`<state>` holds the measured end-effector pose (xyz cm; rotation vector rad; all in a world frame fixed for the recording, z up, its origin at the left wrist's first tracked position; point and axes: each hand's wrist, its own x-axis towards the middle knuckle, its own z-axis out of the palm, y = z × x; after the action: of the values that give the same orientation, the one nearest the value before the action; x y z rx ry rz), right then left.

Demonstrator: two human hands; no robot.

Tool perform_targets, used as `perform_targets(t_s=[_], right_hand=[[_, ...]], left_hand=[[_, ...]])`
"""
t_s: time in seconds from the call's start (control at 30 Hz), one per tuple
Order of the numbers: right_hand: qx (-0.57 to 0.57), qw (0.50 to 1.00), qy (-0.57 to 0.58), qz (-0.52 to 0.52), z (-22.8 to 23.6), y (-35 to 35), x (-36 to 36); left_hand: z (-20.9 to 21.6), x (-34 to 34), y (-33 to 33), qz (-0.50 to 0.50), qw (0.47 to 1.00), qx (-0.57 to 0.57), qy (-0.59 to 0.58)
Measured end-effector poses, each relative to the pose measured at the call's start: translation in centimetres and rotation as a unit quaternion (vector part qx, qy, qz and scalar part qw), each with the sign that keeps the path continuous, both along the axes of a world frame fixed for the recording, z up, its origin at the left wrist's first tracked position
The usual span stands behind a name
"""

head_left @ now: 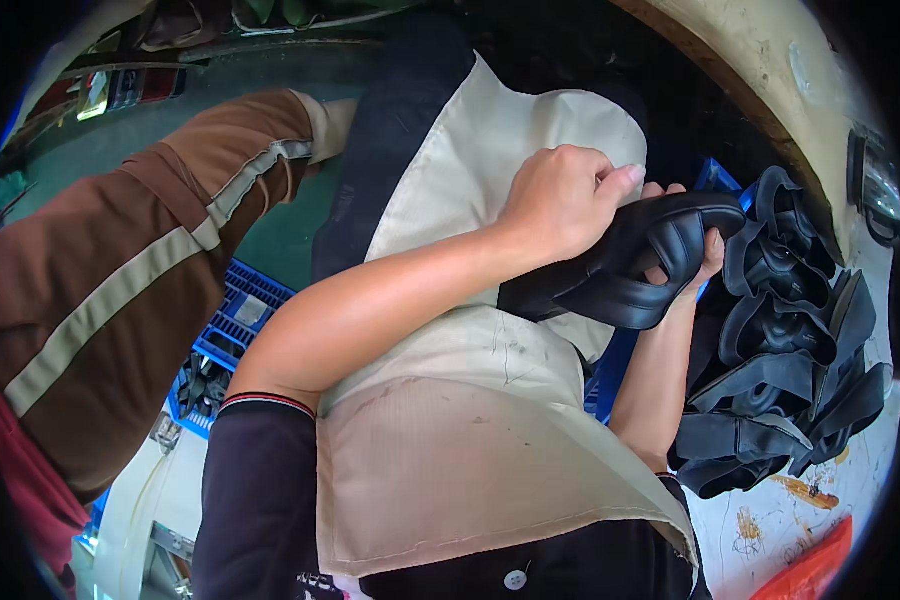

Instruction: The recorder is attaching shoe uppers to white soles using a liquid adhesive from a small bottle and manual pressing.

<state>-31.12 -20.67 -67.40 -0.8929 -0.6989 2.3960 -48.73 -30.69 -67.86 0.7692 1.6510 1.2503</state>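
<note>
A black sandal [670, 245] with wide, padded crossing straps is tilted above my lap. My right hand [711, 262] grips it from the right, the thumb at its edge and fingertips showing past the far side and through the strap opening. Against its left end, my left hand [565, 203] is closed in a fist with the thumb toward the sandal; whatever its fingers hold is hidden. Below my left wrist shows a dark piece [530, 297], and I cannot tell whether it belongs to the same sandal. A beige apron [430, 430] covers my lap.
Several black strap uppers [770, 330] are heaped on the stained white table [750, 530] at right, with a red plastic sheet [805, 570] nearer. Someone's leg in brown trousers [100, 280] is at left. Blue crates [235, 310] stand low between us. A curved pale edge [770, 60] borders the far right.
</note>
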Motion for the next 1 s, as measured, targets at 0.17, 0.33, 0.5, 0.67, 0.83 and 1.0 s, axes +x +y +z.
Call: perform_targets(t_s=[0.17, 0.33, 0.5, 0.67, 0.83, 1.0], right_hand=[[-0.002, 0.991, -0.103, -0.088, -2.4, -0.5, 1.6], [-0.036, 0.997, 0.05, 0.042, -3.8, 1.6, 3.3], [0.032, 0.996, -0.008, 0.085, 2.9, 4.4, -0.6], [0.161, 0.973, -0.138, 0.092, 13.3, 4.7, -5.5], [0.172, 0.966, -0.151, 0.117, 15.5, 4.5, -5.1], [0.212, 0.946, -0.184, 0.161, 15.1, 3.3, -4.2]], left_hand=[[-3.4, 1.4, 0.2, 0.003, 0.998, 0.026, -0.052], [-3.5, 1.9, 1.6, 0.05, 0.988, 0.092, -0.115], [0.4, 0.6, 2.4, 0.041, 0.997, 0.017, -0.069], [8.9, -3.0, 5.9, 0.048, 0.992, 0.064, -0.097], [14.1, -6.4, 7.3, -0.099, 0.985, 0.064, -0.123], [14.6, -5.2, 5.8, -0.035, 0.974, 0.041, -0.221]])
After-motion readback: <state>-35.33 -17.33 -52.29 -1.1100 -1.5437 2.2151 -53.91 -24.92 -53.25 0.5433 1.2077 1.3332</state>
